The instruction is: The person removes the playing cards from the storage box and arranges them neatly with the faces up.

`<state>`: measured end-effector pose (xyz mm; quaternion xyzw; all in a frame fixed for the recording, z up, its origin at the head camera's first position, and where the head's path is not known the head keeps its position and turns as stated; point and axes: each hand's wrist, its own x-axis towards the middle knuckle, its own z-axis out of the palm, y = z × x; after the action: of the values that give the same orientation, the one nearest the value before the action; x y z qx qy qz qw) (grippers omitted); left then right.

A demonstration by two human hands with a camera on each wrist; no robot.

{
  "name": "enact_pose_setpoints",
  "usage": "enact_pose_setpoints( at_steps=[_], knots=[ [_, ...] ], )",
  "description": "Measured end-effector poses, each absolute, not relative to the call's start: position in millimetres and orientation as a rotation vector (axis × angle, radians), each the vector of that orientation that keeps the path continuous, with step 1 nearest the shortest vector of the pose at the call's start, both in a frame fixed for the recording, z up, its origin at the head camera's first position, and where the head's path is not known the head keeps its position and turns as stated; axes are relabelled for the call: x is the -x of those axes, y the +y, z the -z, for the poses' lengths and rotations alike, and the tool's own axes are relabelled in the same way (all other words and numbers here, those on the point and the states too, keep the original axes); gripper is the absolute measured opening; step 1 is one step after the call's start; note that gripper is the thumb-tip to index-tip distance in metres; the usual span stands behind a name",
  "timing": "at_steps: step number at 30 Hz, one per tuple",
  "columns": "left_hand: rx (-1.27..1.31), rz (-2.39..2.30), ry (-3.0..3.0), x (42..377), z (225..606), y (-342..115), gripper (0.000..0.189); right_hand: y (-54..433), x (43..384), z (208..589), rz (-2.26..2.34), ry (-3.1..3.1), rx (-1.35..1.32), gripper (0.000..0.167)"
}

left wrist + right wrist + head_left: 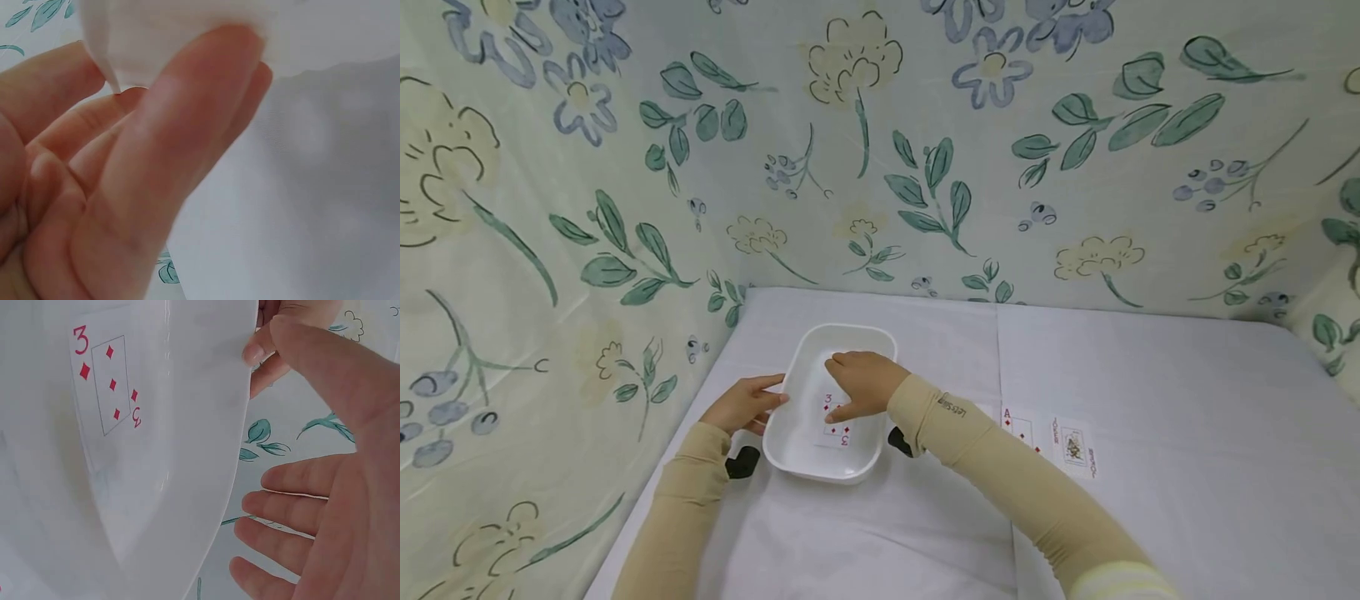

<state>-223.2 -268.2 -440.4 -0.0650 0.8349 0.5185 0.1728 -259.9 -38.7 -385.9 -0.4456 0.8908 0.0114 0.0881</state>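
A white rectangular tray (801, 454) with rounded corners stands on the table. Inside it lies a three of diamonds playing card (832, 433), whose face also shows in the right wrist view. My left hand (741, 406) grips the tray's left edge, the thumb at the rim and the other fingers behind the wall. Over the tray's interior is my right hand (867, 385), partly covering the card in the head view. In the right wrist view its fingers (287, 506) are extended and spread, with nothing between them.
An ace of diamonds (1019, 427) and a joker card (1073, 447) lie right of the tray, the ace partly behind my right sleeve (1000, 458). White cloth (1187, 433) covers the table. Flowered fabric (880, 200) hangs behind and at the left.
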Motion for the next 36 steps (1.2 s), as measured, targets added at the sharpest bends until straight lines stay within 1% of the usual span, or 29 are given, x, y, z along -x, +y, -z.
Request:
enact_pose_setpoints(
  at_steps=[7, 15, 17, 20, 23, 26, 30, 36],
  knots=[
    [0.163, -1.497, 2.343, 224, 440, -269, 0.050, -61, 261, 397, -0.139, 2.648, 1.258, 0.083],
    [0.155, -1.503, 2.351, 223, 441, -269, 0.051, -79, 261, 409, -0.153, 2.617, 1.096, 0.074],
    [0.151, -1.494, 2.356, 223, 440, -269, 0.052, -82, 261, 413, -0.157, 2.615, 1.060, 0.070],
    [0.138, -1.486, 2.360, 223, 439, -269, 0.052, -85, 263, 419, -0.158, 2.609, 1.006, 0.056],
    [0.110, -1.483, 2.362, 222, 437, -269, 0.053, -88, 265, 424, -0.158, 2.605, 0.958, 0.048],
    [0.102, -1.483, 2.367, 222, 436, -269, 0.053, -92, 266, 429, -0.183, 2.606, 0.925, 0.052],
    [0.117, -1.482, 2.369, 222, 438, -270, 0.051, -98, 266, 436, -0.247, 2.587, 0.883, 0.062],
    [0.147, -1.482, 2.367, 223, 440, -269, 0.051, -104, 266, 445, -0.322, 2.578, 0.858, 0.065]
  ],
)
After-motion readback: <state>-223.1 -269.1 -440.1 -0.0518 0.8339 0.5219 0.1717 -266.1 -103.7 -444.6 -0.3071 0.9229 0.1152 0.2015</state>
